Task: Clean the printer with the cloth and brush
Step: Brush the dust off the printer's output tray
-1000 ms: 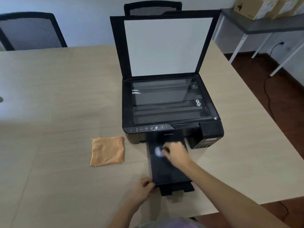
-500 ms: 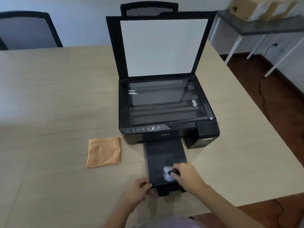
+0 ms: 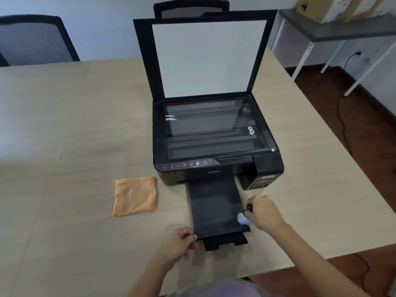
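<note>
black plastic fills the middle of the head view: a printer [image 3: 216, 151] sits on a pale wood-grain bench [image 3: 75, 125], its scanner lid [image 3: 205, 56] raised upright so the white inner panel faces the camera and the glass bed lies exposed. a row of small control buttons runs along the front edge. a flat black output tray [image 3: 214, 206] is pulled out toward the person, with a smaller extension flap at its near end.

the right hand [image 3: 264, 213] is at the tray's near right corner, its grip curled round a small brush [image 3: 244, 218] with a dark handle; the pale, fluffy bristles touch the tray's right edge. the left hand [image 3: 180, 243] is at the tray's near left corner, thumb and fingers pinching the tray's edge.

an orange cloth [image 3: 136, 196], folded into a rough square, lies flat on the bench left of the tray, apart from both hands and just beside the printer's front left corner.

two black mesh-backed chairs [image 3: 36, 39] stand behind the bench. at the upper right, a grey side table [image 3: 334, 33] carries cardboard boxes [image 3: 330, 7], and a dark cable [image 3: 342, 116] trails across the brown floor.
</note>
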`<state>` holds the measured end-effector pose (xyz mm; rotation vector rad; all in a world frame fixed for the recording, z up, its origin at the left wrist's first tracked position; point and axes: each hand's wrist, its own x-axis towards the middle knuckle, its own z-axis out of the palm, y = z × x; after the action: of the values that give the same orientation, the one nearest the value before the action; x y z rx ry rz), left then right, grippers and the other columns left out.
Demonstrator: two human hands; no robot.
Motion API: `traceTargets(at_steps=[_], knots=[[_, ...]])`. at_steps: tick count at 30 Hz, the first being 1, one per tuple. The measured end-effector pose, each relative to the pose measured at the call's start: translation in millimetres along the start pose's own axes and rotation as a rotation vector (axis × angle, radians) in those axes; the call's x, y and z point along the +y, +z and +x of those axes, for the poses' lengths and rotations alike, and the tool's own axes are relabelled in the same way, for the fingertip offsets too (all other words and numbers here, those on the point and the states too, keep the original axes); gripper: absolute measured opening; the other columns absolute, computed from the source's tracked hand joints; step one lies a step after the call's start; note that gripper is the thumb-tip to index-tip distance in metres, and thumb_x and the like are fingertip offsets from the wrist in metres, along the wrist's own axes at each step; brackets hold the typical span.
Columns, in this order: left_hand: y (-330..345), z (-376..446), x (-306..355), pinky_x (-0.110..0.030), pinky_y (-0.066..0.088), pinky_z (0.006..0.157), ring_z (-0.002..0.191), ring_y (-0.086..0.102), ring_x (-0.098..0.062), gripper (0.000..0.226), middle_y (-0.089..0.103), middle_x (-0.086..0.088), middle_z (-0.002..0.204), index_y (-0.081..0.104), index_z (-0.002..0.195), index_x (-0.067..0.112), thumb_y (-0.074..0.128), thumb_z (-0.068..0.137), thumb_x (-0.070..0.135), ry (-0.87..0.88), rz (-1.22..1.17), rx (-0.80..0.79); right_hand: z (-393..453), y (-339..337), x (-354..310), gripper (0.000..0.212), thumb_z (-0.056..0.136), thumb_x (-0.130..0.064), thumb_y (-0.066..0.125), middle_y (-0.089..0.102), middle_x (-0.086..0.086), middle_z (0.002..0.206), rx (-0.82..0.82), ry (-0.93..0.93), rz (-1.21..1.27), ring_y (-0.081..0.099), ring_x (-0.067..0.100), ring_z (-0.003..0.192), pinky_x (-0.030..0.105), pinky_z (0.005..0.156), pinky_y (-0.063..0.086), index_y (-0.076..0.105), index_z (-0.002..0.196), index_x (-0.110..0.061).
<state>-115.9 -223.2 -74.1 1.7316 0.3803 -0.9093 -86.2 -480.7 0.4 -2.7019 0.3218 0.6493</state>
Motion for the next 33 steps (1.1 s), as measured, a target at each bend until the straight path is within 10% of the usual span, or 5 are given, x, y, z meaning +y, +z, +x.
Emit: traceTargets(at_steps=[5,12,16,21,33], knots=[[2,2,-1,-0.013,0.033,0.039,0.049,0.064,-0.002,0.023,0.065,-0.006,0.066,0.057,0.074,0.017,0.052,0.093,0.006,0.001,0.015,0.008,-24,28,-45,0.011,0.076,-0.021,0.064,0.071,0.001,0.078,-0.353,-0.289,0.154,0.063,0.016,0.068,0.024,0.063,0.051,0.074,0.081,-0.019],[1,0,-1,-0.013,0.035,0.038,0.051,0.064,-0.002,0.022,0.065,0.002,0.058,0.056,0.074,0.017,0.052,0.093,0.007,0.004,0.022,0.008,13,8,-14,0.013,0.085,-0.022,0.067,0.071,0.011,0.081,0.217,-0.019,0.167,0.065,0.029,0.076,0.027,0.057,0.042,0.068,0.083,-0.009],[1,0,1,-0.012,0.034,0.039,0.057,0.064,-0.008,0.020,0.063,0.005,0.056,0.059,0.075,0.017,0.054,0.092,0.007,0.002,0.046,0.014,15,35,-58,0.017,0.084,-0.029,0.061,0.074,0.006,0.093,-0.055,-0.309,0.086,0.064,0.027,0.095,0.033,0.081,0.052,0.071,0.094,-0.019],[1,-4,5,-0.015,0.035,0.036,0.046,0.062,-0.001,0.017,0.065,-0.002,0.061,0.057,0.076,0.014,0.054,0.091,0.006,-0.010,0.051,-0.001,52,6,-48,0.022,0.088,-0.026,0.061,0.073,0.019,0.087,0.288,-0.078,0.160,0.067,0.037,0.088,0.039,0.074,0.055,0.070,0.089,-0.006],[1,-12,10,-0.017,0.033,0.039,0.047,0.057,-0.004,0.021,0.059,-0.004,0.061,0.053,0.074,0.014,0.052,0.093,0.006,0.006,0.021,0.005,31,12,-39,0.015,0.086,-0.021,0.061,0.073,0.018,0.087,0.198,-0.136,0.100,0.066,0.036,0.087,0.037,0.072,0.050,0.069,0.087,-0.009]])
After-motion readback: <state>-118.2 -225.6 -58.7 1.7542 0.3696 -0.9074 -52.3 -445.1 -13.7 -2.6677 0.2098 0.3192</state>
